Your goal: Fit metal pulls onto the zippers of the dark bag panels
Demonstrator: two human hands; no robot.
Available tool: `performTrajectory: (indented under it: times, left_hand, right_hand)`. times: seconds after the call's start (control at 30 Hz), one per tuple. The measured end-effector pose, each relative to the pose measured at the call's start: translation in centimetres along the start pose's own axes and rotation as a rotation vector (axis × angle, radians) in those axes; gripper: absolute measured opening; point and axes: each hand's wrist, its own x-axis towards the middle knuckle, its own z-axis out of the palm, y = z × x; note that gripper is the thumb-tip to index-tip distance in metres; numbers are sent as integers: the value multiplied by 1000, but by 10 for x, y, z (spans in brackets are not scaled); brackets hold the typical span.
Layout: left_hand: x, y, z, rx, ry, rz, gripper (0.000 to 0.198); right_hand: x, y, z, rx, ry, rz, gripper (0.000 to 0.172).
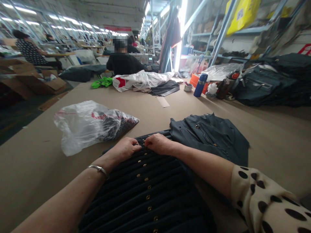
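Observation:
Layered dark fabric pieces (145, 194) lie overlapped in front of me, with a row of small gold metal fittings (148, 197) down their middle. At the far end of the row, my left hand (127, 149) is closed, its fingertips pinched at a fitting or fabric edge too small to make out. My right hand (159, 144) is close beside it, fingers bent together over the same spot; what they pinch is hidden. Just right of my right hand lies a pile of dark garment pieces (209, 136) with metal fittings.
A clear plastic bag (82, 126) with dark contents lies on the brown table (29, 161) at left. Farther back are a white bag (143, 79), green plastic (102, 82), a blue bottle (200, 85) and stacked dark garments (274, 81). A person (123, 61) sits beyond the table.

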Motion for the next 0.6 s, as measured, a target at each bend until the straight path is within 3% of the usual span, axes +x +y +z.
performTrajectory:
  times: [0.27,0.6]
  left_hand:
    - [2,3,0,94,11,12,22]
    - [5,-7,-4,146,48,26,20]
  right_hand:
    - [8,1,0,-24,-38,12,21]
    - [12,-9,-3,-134,-98,27,18]
